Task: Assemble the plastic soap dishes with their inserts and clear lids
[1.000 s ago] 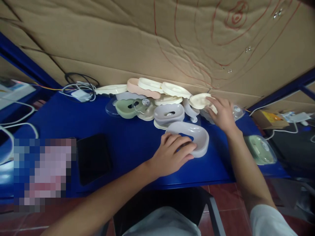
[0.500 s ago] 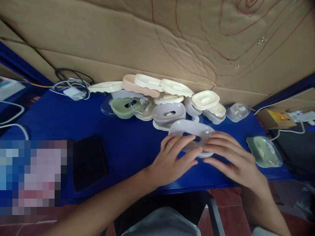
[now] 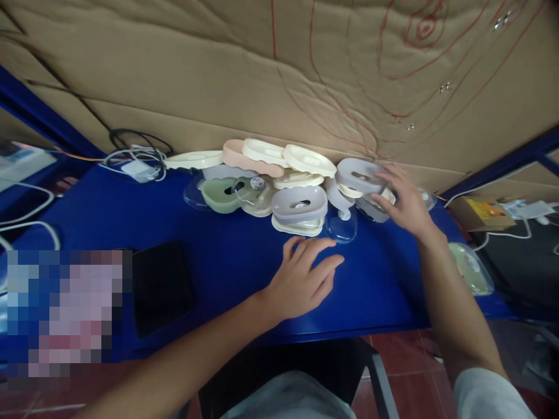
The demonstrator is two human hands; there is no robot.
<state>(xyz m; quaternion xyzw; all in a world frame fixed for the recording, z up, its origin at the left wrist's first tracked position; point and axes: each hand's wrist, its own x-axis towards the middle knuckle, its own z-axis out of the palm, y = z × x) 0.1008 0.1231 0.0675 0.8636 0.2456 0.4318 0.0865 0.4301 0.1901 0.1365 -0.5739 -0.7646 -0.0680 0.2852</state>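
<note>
While a green soap dish (image 3: 213, 199) and a peach soap dish (image 3: 247, 161) lie farther left, the left hand (image 3: 301, 282) is over the blue worktop (image 3: 236, 250), its grip released, near a clear lid (image 3: 343, 234). Right of that, a greyish-lilac soap dish (image 3: 353, 167) sits on a cream soap dish (image 3: 348, 191); the right hand (image 3: 408, 201) is at the upper dish's right end, though I cannot tell whether that grip grasps it.

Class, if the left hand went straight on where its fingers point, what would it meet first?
Probably the clear plastic cover, just beyond the left hand in the picture, though depth is unclear and they might already touch.
</note>
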